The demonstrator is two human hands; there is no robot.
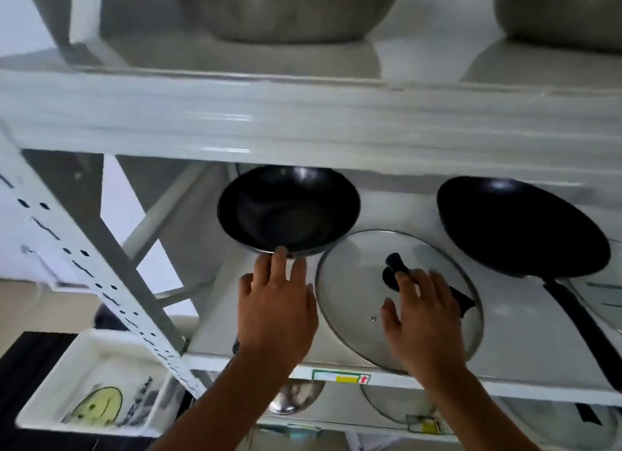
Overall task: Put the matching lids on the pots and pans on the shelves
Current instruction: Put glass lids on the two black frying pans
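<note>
A black wok [287,211] sits uncovered at the middle of the white shelf [525,329]. My left hand [276,309] reaches toward its near rim, fingers spread, fingertips touching the edge. A round glass lid [353,282] with a black knob and a steel rim lies flat on the shelf just right of the wok. My right hand [422,319] rests over the lid, its fingers at the black knob [393,269]. A second, larger black pan [518,225] with a long handle stands uncovered further right.
Two steel pots [286,10] stand on the shelf above. Another glass lid [602,289] shows at the right edge. The shelf below holds a steel ladle or bowl [296,396] and more glass lids [397,407]. A white tray [91,383] lies at lower left beside the perforated upright [101,269].
</note>
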